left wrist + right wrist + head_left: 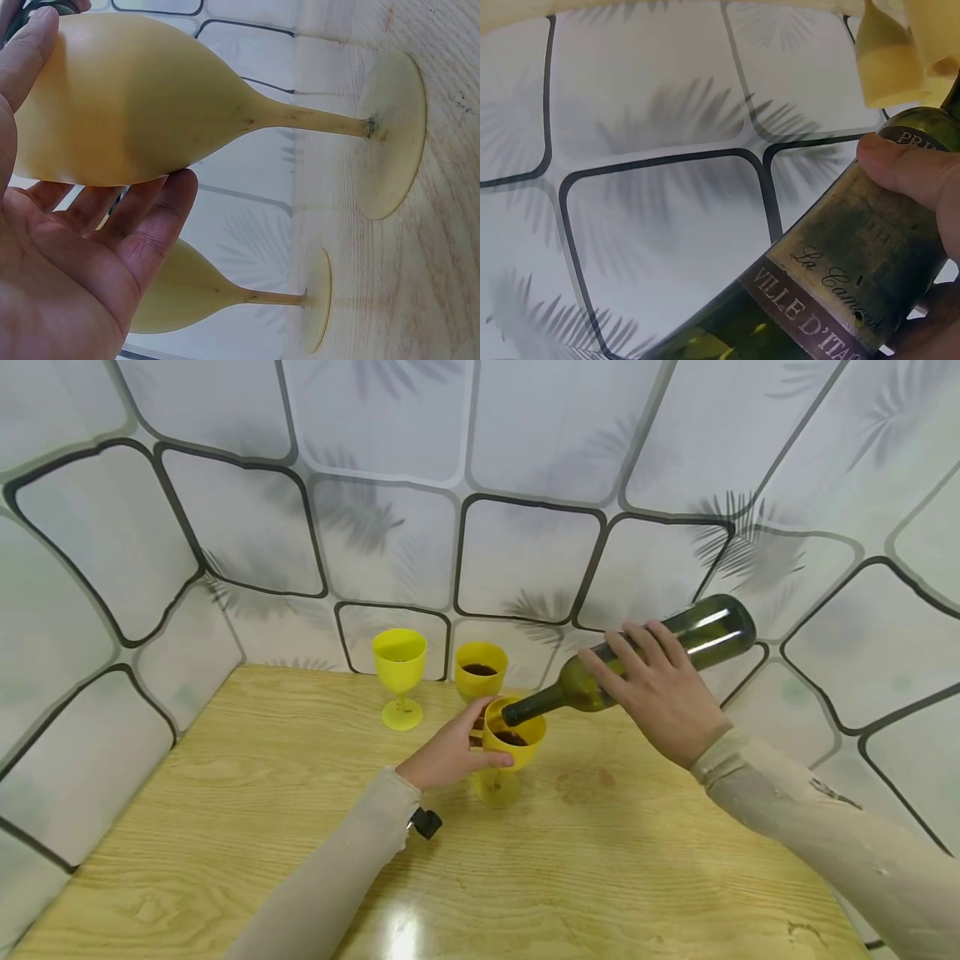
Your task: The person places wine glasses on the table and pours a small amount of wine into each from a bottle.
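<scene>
My left hand [453,752] grips the bowl of a yellow goblet [172,90], thumb on one side and fingers on the other. Its foot stands on the wooden table. My right hand [663,693] holds a green glass wine bottle [712,631] around its body. The bottle is tilted down to the left, its neck inside the goblet's rim, and dark liquid shows in the bowl. In the right wrist view, a thumb [904,169] lies across the bottle's label [847,262]. Whether liquid is flowing is too small to tell.
Just behind the held goblet stands a second yellow goblet [481,672] with dark liquid in it. A third yellow goblet [401,672] is farther left. The wooden table [247,793] ends at a patterned wall covering [390,552] at the back and left.
</scene>
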A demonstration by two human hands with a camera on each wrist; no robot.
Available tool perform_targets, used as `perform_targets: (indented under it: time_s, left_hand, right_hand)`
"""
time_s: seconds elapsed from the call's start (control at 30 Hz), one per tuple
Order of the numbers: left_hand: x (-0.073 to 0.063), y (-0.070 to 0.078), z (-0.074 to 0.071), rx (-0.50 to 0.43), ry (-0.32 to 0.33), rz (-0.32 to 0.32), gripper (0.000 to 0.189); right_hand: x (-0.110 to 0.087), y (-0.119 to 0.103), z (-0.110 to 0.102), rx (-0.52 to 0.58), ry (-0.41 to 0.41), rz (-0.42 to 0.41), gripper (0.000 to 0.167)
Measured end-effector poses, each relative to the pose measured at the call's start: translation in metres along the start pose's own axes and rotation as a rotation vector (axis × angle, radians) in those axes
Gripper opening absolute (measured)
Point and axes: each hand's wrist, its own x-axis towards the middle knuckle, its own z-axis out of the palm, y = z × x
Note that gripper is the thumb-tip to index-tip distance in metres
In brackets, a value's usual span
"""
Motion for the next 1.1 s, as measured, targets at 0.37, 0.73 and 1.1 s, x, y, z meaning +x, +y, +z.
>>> perform_targets:
  time_s: [0.37, 0.73, 1.1]
  left_hand:
    - [0.001, 0.000, 0.000, 0.008, 0.010, -0.015, 0.095]
    - [0.001, -0.001, 0.000, -0.005, 0.009, 0.008, 0.091]
    - [0.001, -0.002, 0.000, -0.013, 0.005, 0.019, 0.089]
  right_hand:
    - [-0.009, -0.003, 0.007, 0.089, 0.027, 0.066, 0.076]
    - [-0.018, -0.007, 0.015, 0.209, -0.004, 0.150, 0.083]
    - [-0.027, -0.011, 0.023, 0.372, -0.031, 0.293, 0.092]
